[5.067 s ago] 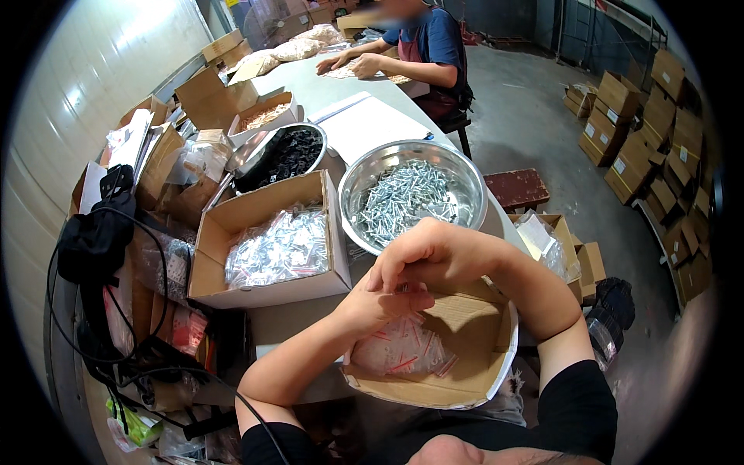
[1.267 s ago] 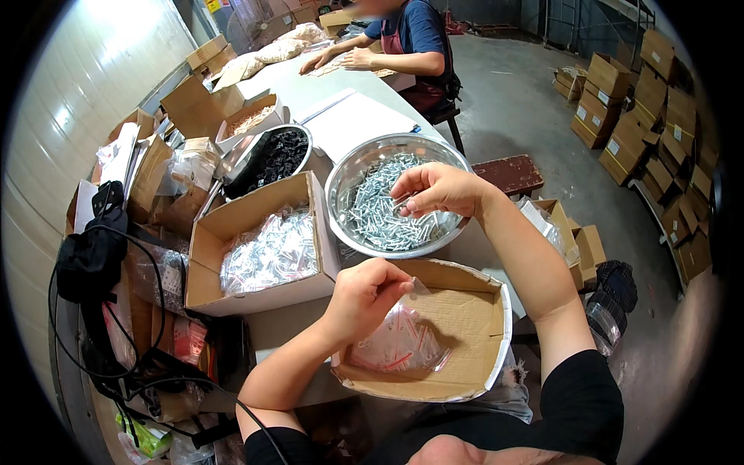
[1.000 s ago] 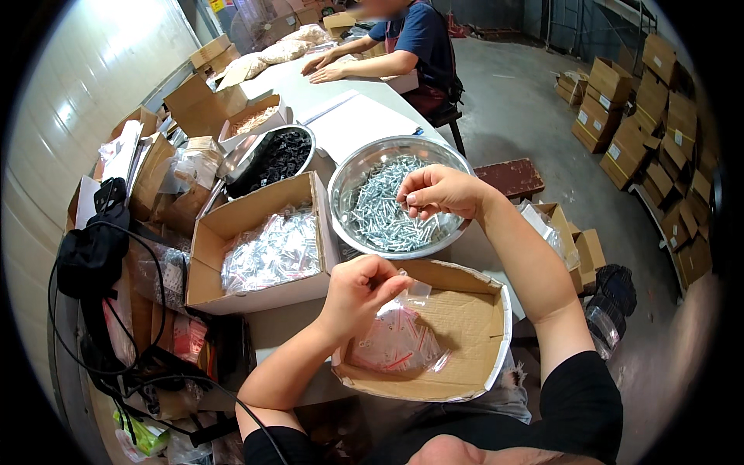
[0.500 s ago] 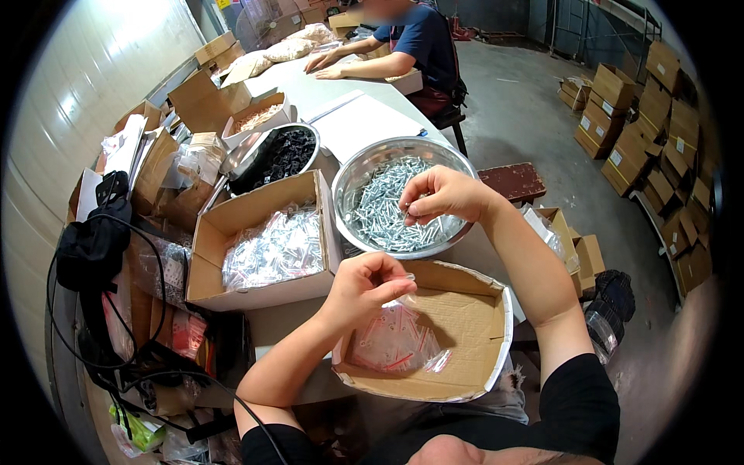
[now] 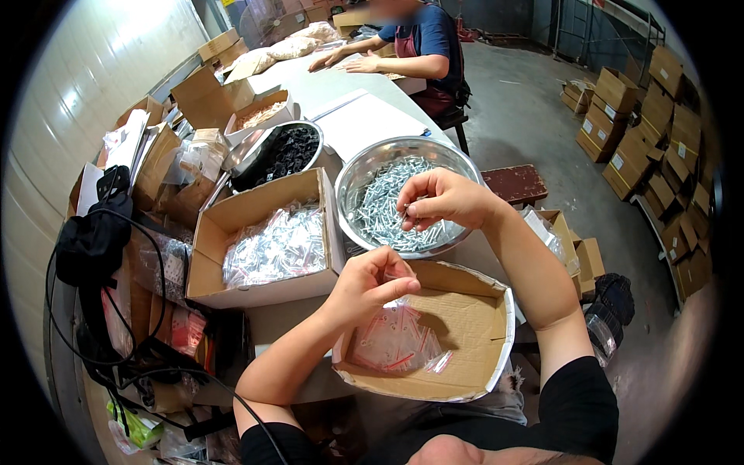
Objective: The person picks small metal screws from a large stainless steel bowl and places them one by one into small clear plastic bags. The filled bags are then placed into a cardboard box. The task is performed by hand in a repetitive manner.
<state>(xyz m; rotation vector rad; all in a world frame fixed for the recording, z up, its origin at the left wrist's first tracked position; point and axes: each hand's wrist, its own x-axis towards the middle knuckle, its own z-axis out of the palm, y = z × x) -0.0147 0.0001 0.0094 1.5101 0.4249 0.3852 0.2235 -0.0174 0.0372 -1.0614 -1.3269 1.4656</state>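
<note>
My left hand (image 5: 373,285) is closed in a pinch on a small clear plastic bag (image 5: 403,269), mostly hidden by the fingers. It hovers above the near left of a shallow cardboard tray (image 5: 469,329). Small flat zip bags (image 5: 395,341) with red strips lie in that tray. Over the right side of a steel bowl (image 5: 346,172) full of silvery screws (image 5: 387,190), my right hand (image 5: 446,200) is pinched, thumb against fingertips. A tiny bit of something shows between those fingertips, probably screws, too small to make out.
Left of the bowl stands a cardboard box (image 5: 213,252) holding filled screw bags (image 5: 279,244). Behind it, a second bowl (image 5: 314,155) holds black parts (image 5: 287,155). White paper (image 5: 368,120) lies on the table. A co-worker (image 5: 426,54) sits at the far end. Cartons (image 5: 612,116) are stacked at right.
My left hand has risen slightly, the clear bag now more tucked behind its fingers. The right hand stays pinched over the bowl, almost in place. The co-worker's hands have shifted a little.
</note>
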